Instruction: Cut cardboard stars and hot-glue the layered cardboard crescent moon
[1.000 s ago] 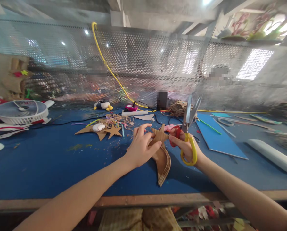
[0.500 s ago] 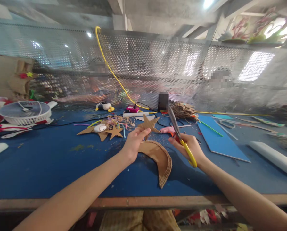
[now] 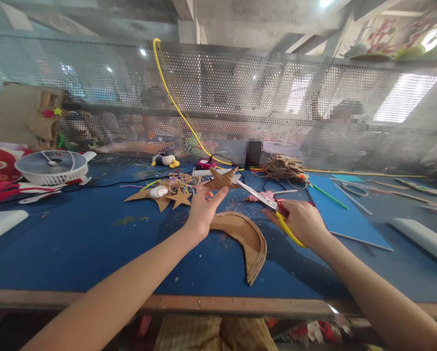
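My left hand [image 3: 204, 212] holds a cardboard star [image 3: 221, 179] by its lower edge, above the table. Scissors [image 3: 264, 199] with yellow and red handles are gripped in my right hand [image 3: 301, 222]; their blades point up-left, with the tips close to the star's right arm. Below and between my hands lies a thick crescent of layered cardboard [image 3: 246, 238]. A smaller cardboard star [image 3: 180, 198] rests to the left, beside a white roundish item [image 3: 159, 192]. Behind the scissors is a pink glue gun [image 3: 258, 196].
A white round basket [image 3: 52, 168] stands at the left. Twine [image 3: 184, 183] lies behind my left hand. A brown bundle [image 3: 285, 166], blue board [image 3: 345, 214] and white block [image 3: 421, 236] are to the right. Perforated metal panel [image 3: 222, 97] stands behind the table.
The scissors have swung down from nearly upright, and their blades now reach left toward the star. The star has tilted flatter in my left hand. The view has shifted slightly left.
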The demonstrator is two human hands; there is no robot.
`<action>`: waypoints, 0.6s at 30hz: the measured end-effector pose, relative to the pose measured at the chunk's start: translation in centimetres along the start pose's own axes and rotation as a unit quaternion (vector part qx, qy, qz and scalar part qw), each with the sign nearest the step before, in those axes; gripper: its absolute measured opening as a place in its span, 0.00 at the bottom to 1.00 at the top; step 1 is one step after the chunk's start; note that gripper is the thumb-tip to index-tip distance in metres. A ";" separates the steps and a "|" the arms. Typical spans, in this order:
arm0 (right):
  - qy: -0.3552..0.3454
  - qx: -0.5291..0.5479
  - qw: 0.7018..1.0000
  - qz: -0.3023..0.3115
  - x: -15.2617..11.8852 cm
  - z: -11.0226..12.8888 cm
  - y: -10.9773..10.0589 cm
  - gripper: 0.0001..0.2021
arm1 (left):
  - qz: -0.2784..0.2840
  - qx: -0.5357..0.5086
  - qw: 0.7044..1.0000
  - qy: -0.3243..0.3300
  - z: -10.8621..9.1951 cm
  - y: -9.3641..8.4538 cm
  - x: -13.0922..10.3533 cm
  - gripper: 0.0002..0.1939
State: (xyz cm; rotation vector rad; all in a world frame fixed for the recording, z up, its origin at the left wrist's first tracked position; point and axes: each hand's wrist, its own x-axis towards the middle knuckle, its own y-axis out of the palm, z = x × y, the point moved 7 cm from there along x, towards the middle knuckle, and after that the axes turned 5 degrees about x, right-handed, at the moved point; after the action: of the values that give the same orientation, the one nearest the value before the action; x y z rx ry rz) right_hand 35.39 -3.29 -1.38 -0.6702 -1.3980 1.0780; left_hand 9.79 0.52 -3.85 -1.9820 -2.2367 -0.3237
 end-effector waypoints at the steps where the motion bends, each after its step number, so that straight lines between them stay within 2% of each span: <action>1: -0.001 -0.003 1.000 0.001 0.0 0.1 0.1 0.28 | -0.009 0.009 1.000 0.009 0.0 -0.2 0.1 0.17; 3: -0.003 -0.016 1.000 0.000 -0.1 0.2 0.1 0.28 | -0.026 0.021 0.999 0.029 0.0 -0.4 0.2 0.18; 10: 0.005 -0.057 0.998 0.004 -0.2 0.3 -0.1 0.28 | -0.025 0.046 0.997 0.063 -0.1 -0.3 0.3 0.18; 18: -0.009 -0.059 0.998 0.029 -0.2 0.6 0.2 0.29 | -0.019 0.044 0.997 0.055 0.0 -0.1 0.2 0.18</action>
State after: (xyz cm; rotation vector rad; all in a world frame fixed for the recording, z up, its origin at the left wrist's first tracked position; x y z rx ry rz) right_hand 34.75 -3.52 -1.58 -0.7916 -1.4737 1.0552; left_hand 9.64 0.72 -3.79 -1.8338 -2.1839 -0.3240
